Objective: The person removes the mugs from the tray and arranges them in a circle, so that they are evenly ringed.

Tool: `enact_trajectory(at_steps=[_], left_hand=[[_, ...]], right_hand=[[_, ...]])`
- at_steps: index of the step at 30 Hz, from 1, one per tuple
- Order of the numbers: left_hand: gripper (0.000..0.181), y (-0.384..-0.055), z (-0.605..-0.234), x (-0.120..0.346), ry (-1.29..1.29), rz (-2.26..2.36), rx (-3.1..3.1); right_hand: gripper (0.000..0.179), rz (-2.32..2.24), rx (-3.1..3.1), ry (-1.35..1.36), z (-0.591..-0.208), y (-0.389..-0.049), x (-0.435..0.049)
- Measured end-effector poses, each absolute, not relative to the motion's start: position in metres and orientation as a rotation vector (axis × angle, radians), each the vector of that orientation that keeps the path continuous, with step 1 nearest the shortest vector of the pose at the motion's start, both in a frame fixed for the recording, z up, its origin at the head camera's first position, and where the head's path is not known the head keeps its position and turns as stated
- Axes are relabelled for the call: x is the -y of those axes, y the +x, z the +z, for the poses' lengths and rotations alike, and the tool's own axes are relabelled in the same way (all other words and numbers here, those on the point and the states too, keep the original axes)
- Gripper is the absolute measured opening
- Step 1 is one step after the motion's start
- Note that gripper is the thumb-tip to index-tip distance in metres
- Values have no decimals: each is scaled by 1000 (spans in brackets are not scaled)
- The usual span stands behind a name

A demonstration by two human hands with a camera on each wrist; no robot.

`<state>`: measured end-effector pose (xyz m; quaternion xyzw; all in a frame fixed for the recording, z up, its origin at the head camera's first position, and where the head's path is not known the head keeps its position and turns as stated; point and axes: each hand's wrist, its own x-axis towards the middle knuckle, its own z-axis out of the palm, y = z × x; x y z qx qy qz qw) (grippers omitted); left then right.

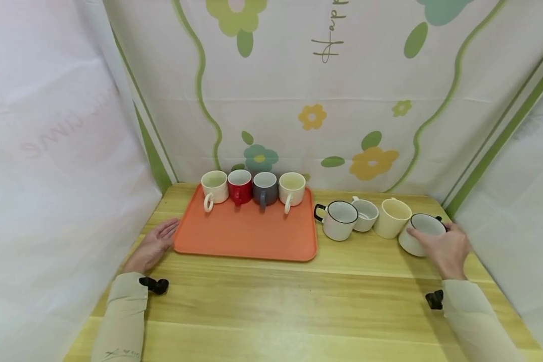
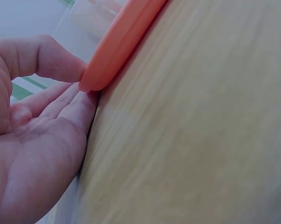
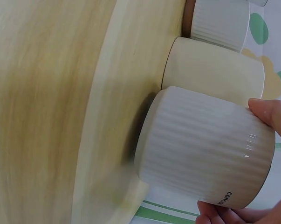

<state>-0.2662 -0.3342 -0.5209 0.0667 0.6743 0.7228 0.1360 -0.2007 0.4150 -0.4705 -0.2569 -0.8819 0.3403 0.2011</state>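
Observation:
My right hand (image 1: 448, 249) grips a white mug with a black rim (image 1: 414, 244) at the right end of a row of mugs. In the right wrist view this ribbed mug (image 3: 205, 144) is tilted, with a dark shadow under its base; thumb and fingers lie on opposite sides near its rim. Right beside it stands a cream-yellow mug (image 1: 389, 226). My left hand (image 1: 154, 246) lies palm up at the left edge of an orange tray (image 1: 244, 241), fingers extended. The left wrist view shows the thumb touching the tray's rim (image 2: 112, 51).
Along the tray's back stand a cream mug (image 1: 216, 191), a red mug (image 1: 240, 188), a dark grey mug (image 1: 266, 191) and another cream mug (image 1: 292, 190). Right of the tray are a black-rimmed white mug (image 1: 338, 229) and a small white cup (image 1: 364, 221). Fabric walls (image 1: 276, 75) enclose the table.

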Motion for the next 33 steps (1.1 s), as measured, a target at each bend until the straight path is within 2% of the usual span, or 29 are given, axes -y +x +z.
enact_trajectory(at_steps=[10, 16, 23, 28, 33], left_hand=[[80, -263, -519, 337, 206, 2094, -1951], [81, -265, -520, 337, 198, 2092, -1954], [83, -267, -521, 336, 179, 2095, -1965], [85, -268, -521, 336, 184, 2089, -1967], [84, -267, -521, 335, 184, 2119, -1925]], right_hand=[[106, 962, 2443, -733, -477, -202, -407], [100, 918, 2443, -685, -477, -202, -407], [103, 751, 2550, -526, -451, -197, -400], [84, 830, 2476, -305, -422, -194, -370], [78, 948, 2505, -115, -407, -198, -321]])
